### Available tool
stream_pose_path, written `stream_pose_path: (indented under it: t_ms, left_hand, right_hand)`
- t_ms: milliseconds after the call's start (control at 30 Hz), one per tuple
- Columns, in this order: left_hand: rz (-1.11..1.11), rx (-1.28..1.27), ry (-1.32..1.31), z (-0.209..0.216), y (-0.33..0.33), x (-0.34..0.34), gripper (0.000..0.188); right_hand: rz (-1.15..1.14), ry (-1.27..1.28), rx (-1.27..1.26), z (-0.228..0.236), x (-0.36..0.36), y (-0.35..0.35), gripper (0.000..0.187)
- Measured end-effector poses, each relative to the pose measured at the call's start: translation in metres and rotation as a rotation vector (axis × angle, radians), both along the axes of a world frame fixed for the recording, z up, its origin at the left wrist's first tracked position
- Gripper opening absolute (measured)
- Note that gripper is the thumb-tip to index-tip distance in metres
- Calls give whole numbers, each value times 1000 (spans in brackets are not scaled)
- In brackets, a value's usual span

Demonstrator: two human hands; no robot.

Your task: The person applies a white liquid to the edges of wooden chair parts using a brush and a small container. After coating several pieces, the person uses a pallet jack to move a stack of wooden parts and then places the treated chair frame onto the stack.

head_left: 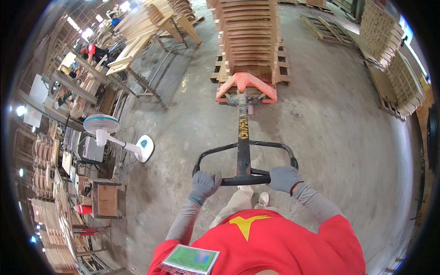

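Observation:
My left hand [205, 184], in a grey glove, is closed round the left corner of the black loop handle of a pallet jack. My right hand [283, 178], gloved the same way, grips the handle's right corner. The pallet jack handle [244, 157] runs forward from my hands to the orange-red pallet jack base [243, 84]. Its forks are hidden under a wooden pallet [283, 64]. On that pallet rises a tall stack of curved wooden pieces [250, 36].
A white standing fan [101, 124] is at the left, near a wooden box [107, 200] and a workbench [133, 55]. Far left, a person in red [91, 51] is among wooden parts. Stacked wood [403, 82] and a low pallet [327, 30] stand at the right.

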State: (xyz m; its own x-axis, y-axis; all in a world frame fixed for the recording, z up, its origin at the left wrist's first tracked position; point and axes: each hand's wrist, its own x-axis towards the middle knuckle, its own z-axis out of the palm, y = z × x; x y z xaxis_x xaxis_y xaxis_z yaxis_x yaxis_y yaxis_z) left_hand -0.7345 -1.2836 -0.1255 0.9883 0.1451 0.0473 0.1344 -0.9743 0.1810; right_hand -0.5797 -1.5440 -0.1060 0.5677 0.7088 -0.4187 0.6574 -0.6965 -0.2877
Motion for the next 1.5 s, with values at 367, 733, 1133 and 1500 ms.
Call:
stream_pose_path:
  t_ms: [367, 733, 1133, 1500]
  left_hand:
    - [-213, -103, -486, 129, 122, 117, 20]
    - [-138, -176, -366, 190, 171, 213, 11]
    - [-357, -152, -218, 215, 200, 264, 29]
    - [-242, -187, -359, 210, 208, 275, 33]
  right_hand:
    - [-4, -224, 153, 120, 95, 97, 20]
    - [21, -482, 288, 181, 179, 149, 25]
    - [39, -472, 304, 199, 233, 155, 28]
    - [18, -560, 321, 200, 238, 170, 22]
